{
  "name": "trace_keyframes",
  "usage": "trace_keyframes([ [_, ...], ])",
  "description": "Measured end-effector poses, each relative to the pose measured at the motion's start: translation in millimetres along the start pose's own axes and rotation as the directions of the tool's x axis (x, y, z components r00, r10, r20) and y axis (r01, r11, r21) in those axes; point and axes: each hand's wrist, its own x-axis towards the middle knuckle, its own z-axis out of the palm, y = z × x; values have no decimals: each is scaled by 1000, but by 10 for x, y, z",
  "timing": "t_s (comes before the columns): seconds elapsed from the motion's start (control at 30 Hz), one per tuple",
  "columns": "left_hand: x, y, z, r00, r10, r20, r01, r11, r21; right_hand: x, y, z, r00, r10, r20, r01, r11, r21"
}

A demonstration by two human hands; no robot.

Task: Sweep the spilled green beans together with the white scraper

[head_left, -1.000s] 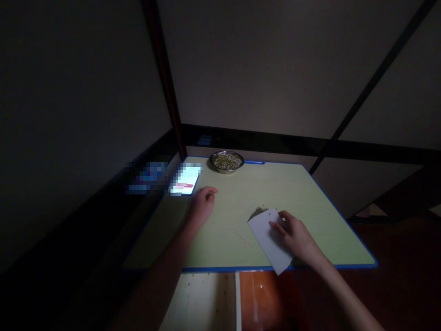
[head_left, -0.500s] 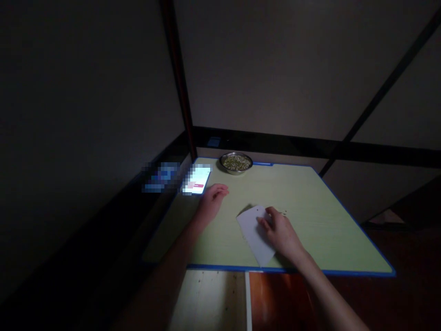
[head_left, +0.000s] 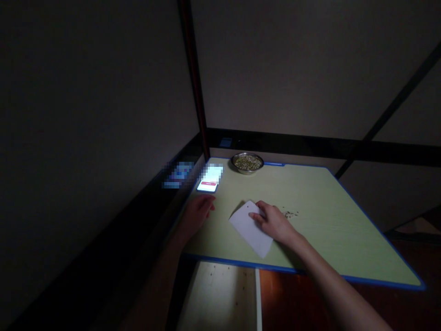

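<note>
A white, stiff-looking card [head_left: 246, 227] with a small dark spot near its top is pinched in my right hand [head_left: 274, 221], thumb on top. It is tilted over the table, its far edge slightly raised. Just right of my right hand lies a scatter of small dark bits [head_left: 291, 214], like seeds or crumbs. My left hand [head_left: 198, 212] hovers over the table's left side, near the phone [head_left: 208, 184]. Its fingers are loosely bent, with a gap at the tips and nothing visible in them.
A metal bowl [head_left: 247, 163] full of small greenish and pale pieces stands at the table's back. The pale table [head_left: 330, 220] has a blue edge. Below its front edge is an open pale drawer or tray [head_left: 223, 294] with dark specks. Dark walls [head_left: 292, 69] enclose the corner.
My left hand has drawn back toward me and away from the card. The card has turned and shifted slightly in my right hand; more dark bits show beside it. The view has swung left.
</note>
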Motion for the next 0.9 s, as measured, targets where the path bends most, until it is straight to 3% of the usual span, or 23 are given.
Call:
trace_keyframes([
  [0.23,-159,-109,-204,986,-100,-130,104,994,24,70,-117,43,988,-128,82,129,992,-1],
  [0.5,-232,-229,-253,944,-111,-310,84,992,-99,144,-227,83,942,-298,157,293,955,51],
  [0.9,-232,-248,-270,949,-128,-288,99,989,-114,227,-339,148,887,-383,257,373,924,89],
])
